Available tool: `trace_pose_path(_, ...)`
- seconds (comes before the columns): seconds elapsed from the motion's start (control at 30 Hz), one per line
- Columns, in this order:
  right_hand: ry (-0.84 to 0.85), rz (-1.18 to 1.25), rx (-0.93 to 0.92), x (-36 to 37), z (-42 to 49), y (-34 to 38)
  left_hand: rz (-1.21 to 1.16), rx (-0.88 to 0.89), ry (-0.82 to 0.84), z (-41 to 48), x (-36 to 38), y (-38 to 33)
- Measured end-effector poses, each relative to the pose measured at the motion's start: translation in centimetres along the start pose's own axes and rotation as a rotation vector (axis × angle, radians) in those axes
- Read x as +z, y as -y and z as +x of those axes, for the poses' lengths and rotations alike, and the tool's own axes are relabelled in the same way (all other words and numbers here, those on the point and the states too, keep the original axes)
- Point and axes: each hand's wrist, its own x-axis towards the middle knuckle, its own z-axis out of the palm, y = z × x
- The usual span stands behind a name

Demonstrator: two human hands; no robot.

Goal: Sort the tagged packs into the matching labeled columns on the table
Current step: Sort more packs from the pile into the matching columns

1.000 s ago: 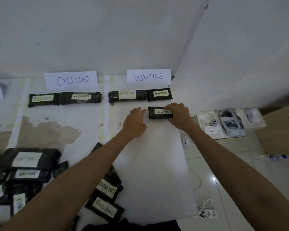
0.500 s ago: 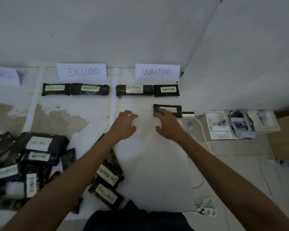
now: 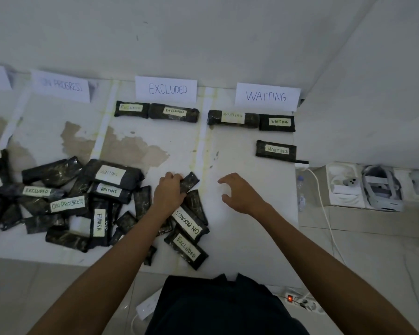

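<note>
Packs in dark wrap with handwritten tags, on a white worktop (image 3: 240,238) split by tape lines into columns.

Left hand (image 3: 168,193) is at the right edge of the loose pile. Its fingers (image 3: 177,177) are curled round one end of the held pack (image 3: 190,181). That pack lies tilted, its far end pointing up-right, just beside the tape line between the EXCLUDED and WAITING columns; its tag can't be read from here. Right hand (image 3: 240,193) is over bare worktop in the WAITING column, fingers spread wide and loosely bent, holding nothing, apart from every pack. Can't tell if it touches the surface.

Along the wall stand the ON PROGRESS sign (image 3: 61,87), EXCLUDED sign (image 3: 166,89) and WAITING sign (image 3: 266,96).

Under EXCLUDED lie two packs end to end: left EXCLUDED pack (image 3: 131,108) and right EXCLUDED pack (image 3: 174,112). Under WAITING lie two more end to end: left WAITING pack (image 3: 232,118) and right WAITING pack (image 3: 277,122). The third WAITING pack (image 3: 276,151) sits below the right one, apart from it, at the worktop's right edge.

Loose pile (image 3: 65,201) is at the left, packs overlapping; readable tags are WAITING twice, EXCLUDED, ON PROGRESS, FINISH. Beside the left forearm, the near ON PROGRESS pack (image 3: 188,222) overlaps the near EXCLUDED pack (image 3: 186,247).

On the floor to the right are a white box (image 3: 344,201) and a headset (image 3: 382,189), with a power strip (image 3: 300,301) showing a red light.
</note>
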Motion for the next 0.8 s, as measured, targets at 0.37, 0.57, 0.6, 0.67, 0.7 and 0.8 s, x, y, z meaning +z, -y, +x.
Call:
trace_pose_path(0.37,-0.007,1.021,0.338,-2.0,-1.4,4.6,-0.483,0.586,-0.35,-3.8,-1.5,-1.8)
trace_pose_path(0.57,-0.046,1.037,0.325,-1.5,-1.2,5.4,-0.609,0.559,-0.367,-5.3,-0.6,-2.6)
trace_pose_path(0.6,-0.066,1.066,0.334,-1.4,-1.2,5.5,-0.614,0.554,-0.366,-5.3,-0.6,-2.6)
trace_pose_path(0.67,-0.114,1.128,0.349,-1.5,-1.1,5.6,-0.616,0.523,-0.36,-5.4,-0.6,-2.6)
trace_pose_path(0.7,-0.142,1.155,0.354,-1.5,-1.0,5.6,-0.614,0.491,-0.343,-5.5,-0.6,-2.7)
trace_pose_path(0.8,-0.206,1.197,0.365,-1.7,-0.6,5.7,-0.599,0.395,-0.232,-6.0,-1.0,-2.6)
